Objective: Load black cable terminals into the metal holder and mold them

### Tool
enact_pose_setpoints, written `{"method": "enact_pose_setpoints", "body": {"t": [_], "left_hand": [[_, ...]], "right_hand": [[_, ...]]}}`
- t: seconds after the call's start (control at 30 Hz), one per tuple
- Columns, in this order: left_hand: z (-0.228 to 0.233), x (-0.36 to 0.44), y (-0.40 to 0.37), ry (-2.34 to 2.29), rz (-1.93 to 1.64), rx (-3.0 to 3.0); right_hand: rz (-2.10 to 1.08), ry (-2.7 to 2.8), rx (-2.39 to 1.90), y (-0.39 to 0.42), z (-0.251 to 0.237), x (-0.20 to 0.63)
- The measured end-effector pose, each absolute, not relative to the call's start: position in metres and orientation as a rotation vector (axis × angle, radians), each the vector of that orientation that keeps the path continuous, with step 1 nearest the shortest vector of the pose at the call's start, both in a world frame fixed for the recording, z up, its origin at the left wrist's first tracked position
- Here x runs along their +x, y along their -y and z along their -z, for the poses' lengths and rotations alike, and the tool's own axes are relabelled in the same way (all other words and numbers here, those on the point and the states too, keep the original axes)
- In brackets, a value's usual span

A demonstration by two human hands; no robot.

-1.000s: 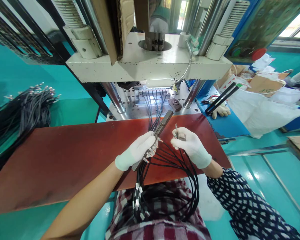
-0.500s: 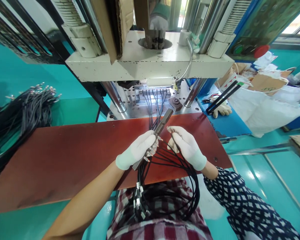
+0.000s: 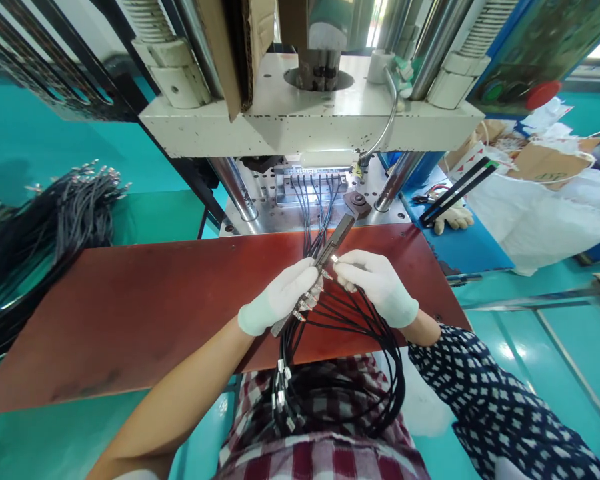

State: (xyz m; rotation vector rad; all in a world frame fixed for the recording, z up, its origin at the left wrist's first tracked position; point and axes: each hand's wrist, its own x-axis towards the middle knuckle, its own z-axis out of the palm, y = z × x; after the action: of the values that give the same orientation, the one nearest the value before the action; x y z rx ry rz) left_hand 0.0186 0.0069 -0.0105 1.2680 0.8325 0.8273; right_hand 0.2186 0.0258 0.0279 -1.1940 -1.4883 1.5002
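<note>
My left hand (image 3: 285,293), in a white glove, is wrapped round a long dark metal bar (image 3: 341,231) held at a slant. Several metal cable ends stick out along the bar's lower right side, by my fingers. Close to the bar's upper part, my gloved right hand (image 3: 373,283) pinches a black cable (image 3: 363,303) near its shiny metal tip. The other black cables (image 3: 393,367) loop from the bar down over my lap, where a bunch of metal connectors (image 3: 281,390) hangs. Further cables run behind the bar to a metal mould (image 3: 310,187) in the press.
A white-framed press (image 3: 310,127) stands ahead over the reddish-brown board (image 3: 180,300). At left lies a heap of black cables (image 3: 85,207). To the right are a glove (image 3: 453,219), black strips (image 3: 460,190) and a white sack (image 3: 525,227).
My right hand has moved the metal cable tip closer to the bar. The left hand keeps its hold on the bar. The whole view has shifted slightly.
</note>
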Motion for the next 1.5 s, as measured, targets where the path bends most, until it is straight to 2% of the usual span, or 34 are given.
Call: {"method": "enact_pose_setpoints", "body": {"t": [0.27,0.57,0.83,1.1,1.27,1.43,1.5], "left_hand": [[0.007,0.019,-0.006,-0.846,-0.817,1.359],[0.003,0.022,-0.003,-1.095,-0.732,1.685],[0.004,0.021,-0.003,-0.948,-0.756,1.502],[0.006,0.02,-0.005,-0.861,-0.751,1.409],[0.006,0.02,-0.003,-0.838,-0.731,1.313],[0.007,0.02,-0.004,-0.816,-0.72,1.255],[0.008,0.019,-0.004,-0.82,-0.714,1.26]], "right_hand": [[-1.462,1.558,-1.138,-0.031,-0.023,0.214],[-1.343,1.595,-1.21,-0.021,-0.016,0.213],[-1.412,1.617,-1.167,-0.018,-0.021,0.223],[-1.663,1.15,-1.208,-0.022,-0.001,0.254],[-1.503,1.309,-1.235,-0.016,-0.001,0.266],[-0.966,1.659,-1.448,-0.013,-0.004,0.262],[-1.035,1.621,-1.489,-0.016,-0.006,0.256]]}}
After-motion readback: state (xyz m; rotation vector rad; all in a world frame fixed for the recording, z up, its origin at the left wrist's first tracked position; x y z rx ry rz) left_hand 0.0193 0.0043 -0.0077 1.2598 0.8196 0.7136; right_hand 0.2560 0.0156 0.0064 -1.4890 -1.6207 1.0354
